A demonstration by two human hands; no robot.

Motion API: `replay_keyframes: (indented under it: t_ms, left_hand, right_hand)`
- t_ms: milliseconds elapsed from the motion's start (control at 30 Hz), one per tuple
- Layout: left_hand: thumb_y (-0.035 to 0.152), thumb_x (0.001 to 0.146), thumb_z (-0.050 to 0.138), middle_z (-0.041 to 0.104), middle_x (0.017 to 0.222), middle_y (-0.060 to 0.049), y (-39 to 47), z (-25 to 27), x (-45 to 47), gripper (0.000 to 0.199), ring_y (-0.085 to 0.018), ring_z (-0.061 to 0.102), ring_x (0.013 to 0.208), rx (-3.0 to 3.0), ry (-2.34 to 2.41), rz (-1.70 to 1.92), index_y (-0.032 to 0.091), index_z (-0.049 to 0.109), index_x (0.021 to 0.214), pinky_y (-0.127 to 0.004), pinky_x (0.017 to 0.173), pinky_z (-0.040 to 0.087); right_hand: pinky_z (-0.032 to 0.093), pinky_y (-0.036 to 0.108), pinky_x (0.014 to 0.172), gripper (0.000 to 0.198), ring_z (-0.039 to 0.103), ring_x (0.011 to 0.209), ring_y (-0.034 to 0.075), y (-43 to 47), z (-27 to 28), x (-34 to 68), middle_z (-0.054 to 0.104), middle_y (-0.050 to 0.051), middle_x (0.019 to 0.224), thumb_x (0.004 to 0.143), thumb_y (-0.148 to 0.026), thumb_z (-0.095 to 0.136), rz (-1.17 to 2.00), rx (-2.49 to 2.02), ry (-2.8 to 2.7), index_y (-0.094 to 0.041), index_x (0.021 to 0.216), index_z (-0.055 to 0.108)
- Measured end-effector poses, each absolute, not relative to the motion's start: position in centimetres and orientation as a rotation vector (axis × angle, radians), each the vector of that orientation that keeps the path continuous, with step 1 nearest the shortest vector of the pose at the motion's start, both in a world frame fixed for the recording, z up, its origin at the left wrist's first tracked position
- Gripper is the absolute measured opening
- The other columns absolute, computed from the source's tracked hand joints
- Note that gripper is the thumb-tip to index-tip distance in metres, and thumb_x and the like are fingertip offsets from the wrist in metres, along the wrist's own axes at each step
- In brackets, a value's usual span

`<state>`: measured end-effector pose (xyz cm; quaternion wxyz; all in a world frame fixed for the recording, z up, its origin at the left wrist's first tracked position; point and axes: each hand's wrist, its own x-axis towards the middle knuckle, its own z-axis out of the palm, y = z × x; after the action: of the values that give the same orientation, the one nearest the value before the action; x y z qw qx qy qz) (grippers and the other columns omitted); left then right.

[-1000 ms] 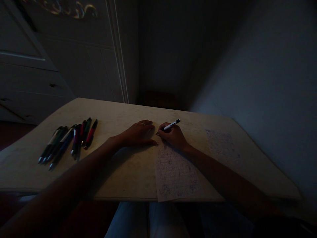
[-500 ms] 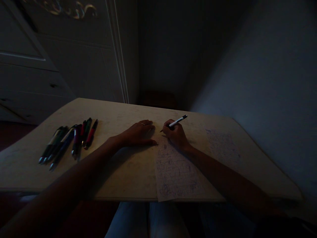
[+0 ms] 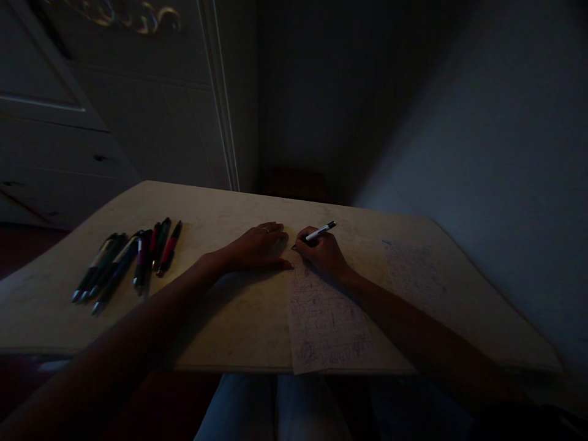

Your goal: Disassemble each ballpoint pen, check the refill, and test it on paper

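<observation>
My right hand (image 3: 324,254) is closed around a white pen (image 3: 320,231) with a dark end. The pen slants, its lower tip close to the top left part of a sheet of paper (image 3: 321,324) covered in dense dark handwriting. Part of that sheet lies beneath my right hand and forearm. My left hand (image 3: 257,246) rests flat with its fingers stretched out, a ring on one finger. Its thumb reaches the left edge of the sheet. Whether the pen tip touches the paper is too dark to tell.
Several pens (image 3: 117,269) in dark, purple, green and red lie on the left of the pale table (image 3: 229,337). Right of my forearm lies a second written sheet (image 3: 416,272). A cabinet (image 3: 151,122) stands behind on the left, a wall (image 3: 496,141) on the right.
My right hand and the pen have shifted slightly left, and the pen now tilts lower. My left hand, both sheets and the loose pens stay in place.
</observation>
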<state>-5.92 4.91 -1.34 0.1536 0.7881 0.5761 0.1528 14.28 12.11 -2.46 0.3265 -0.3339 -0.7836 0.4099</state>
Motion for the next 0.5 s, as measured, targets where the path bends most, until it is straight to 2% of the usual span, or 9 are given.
replay_keyframes:
  t_ms: [167,500]
  left_hand:
    - [0.073,0.076,0.060,0.042,0.153,-0.015,4.98,-1.45,-5.95,0.080,-0.036,0.036,0.142,2.270,1.654,0.434,0.021,0.053,0.136,-0.051,0.117,0.031]
    - [0.074,0.077,0.060,0.041,0.153,-0.016,4.92,-1.36,-5.98,0.082,-0.035,0.035,0.143,2.273,1.635,0.438,0.019,0.051,0.138,-0.051,0.117,0.030]
  right_hand:
    - [0.041,0.025,0.053,0.010,0.052,0.055,0.012,12.09,-2.42,14.36,0.060,-0.002,0.061,0.072,-0.028,0.065,1.152,-0.881,-2.036,-0.019,0.071,0.063]
    - [0.038,0.023,0.051,0.009,0.048,0.055,0.011,12.11,-2.30,14.31,0.054,-0.004,0.058,0.068,-0.025,0.064,1.075,-0.891,-1.987,-0.020,0.066,0.057]
